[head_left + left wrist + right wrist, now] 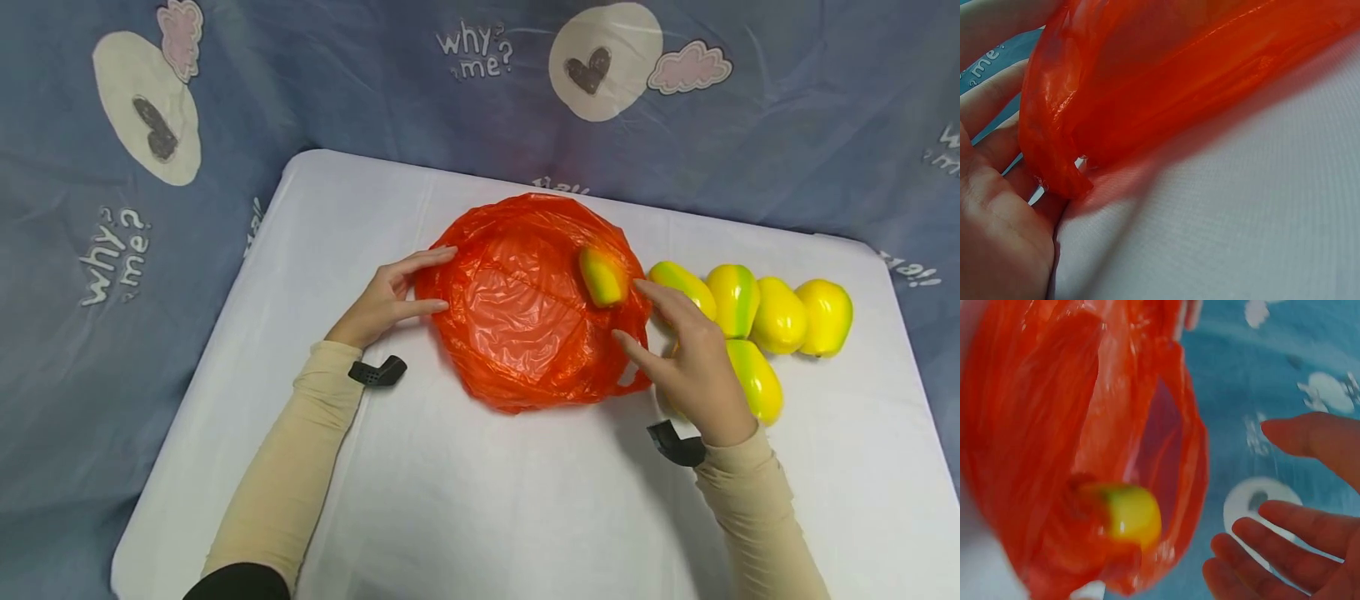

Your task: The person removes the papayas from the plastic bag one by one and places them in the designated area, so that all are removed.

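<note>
A thin red plastic bag (517,333) stands on the white table with its mouth spread wide. One yellow-green mango (602,277) is inside the mouth, by the right wall; in the right wrist view the mango (1134,515) is blurred. My left hand (378,302) rests against the bag's left side with fingers and thumb apart; in the left wrist view, fingers (999,140) lie behind the red plastic. At the bag's right side, my right hand (697,367) has its fingers spread and nothing in them. Beneath and beyond it lie several more mangoes (780,317), partly hidden by this hand.
The mangoes sit close together on the right half of the white table (525,517). Behind the table hangs a blue printed cloth (375,100), which also runs along the left side. A bag handle loop (633,379) sticks out at the lower right.
</note>
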`<state>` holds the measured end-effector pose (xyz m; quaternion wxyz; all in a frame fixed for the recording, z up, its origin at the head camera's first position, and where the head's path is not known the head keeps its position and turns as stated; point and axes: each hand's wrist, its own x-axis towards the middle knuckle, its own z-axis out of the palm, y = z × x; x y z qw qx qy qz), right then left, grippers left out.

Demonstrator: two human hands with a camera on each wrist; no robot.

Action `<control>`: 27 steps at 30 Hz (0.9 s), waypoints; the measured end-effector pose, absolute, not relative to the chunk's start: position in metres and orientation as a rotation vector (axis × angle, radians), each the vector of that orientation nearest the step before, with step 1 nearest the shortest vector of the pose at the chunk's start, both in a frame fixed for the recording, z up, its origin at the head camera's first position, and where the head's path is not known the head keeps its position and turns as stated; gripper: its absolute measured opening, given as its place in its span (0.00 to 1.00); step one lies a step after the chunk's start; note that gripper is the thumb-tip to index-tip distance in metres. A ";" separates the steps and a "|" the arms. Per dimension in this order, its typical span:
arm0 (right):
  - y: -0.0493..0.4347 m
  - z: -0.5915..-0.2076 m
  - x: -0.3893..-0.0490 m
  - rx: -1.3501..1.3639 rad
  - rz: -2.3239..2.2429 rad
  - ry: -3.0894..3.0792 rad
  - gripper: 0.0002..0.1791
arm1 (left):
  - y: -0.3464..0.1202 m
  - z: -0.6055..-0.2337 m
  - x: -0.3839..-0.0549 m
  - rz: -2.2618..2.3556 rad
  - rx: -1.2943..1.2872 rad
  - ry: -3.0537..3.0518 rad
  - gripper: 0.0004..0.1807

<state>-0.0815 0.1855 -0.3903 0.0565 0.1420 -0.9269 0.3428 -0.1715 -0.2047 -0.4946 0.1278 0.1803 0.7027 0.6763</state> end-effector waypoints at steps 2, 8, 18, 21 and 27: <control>0.178 -0.390 -0.086 0.454 0.982 -2.857 0.35 | -0.205 -0.495 -0.172 1.957 0.529 2.048 0.37; 0.153 -0.390 -0.108 0.524 0.784 -2.970 0.35 | -0.206 -0.494 -0.172 1.961 0.519 2.046 0.37; 0.130 -0.404 -0.141 0.621 0.461 -3.011 0.35 | -0.205 -0.494 -0.171 1.957 0.530 2.049 0.37; 0.129 -0.407 -0.146 0.600 0.401 -3.042 0.35 | -0.204 -0.493 -0.171 1.947 0.535 2.059 0.37; 0.130 -0.414 -0.154 0.637 0.271 -3.005 0.33 | -0.205 -0.493 -0.171 1.938 0.529 2.068 0.37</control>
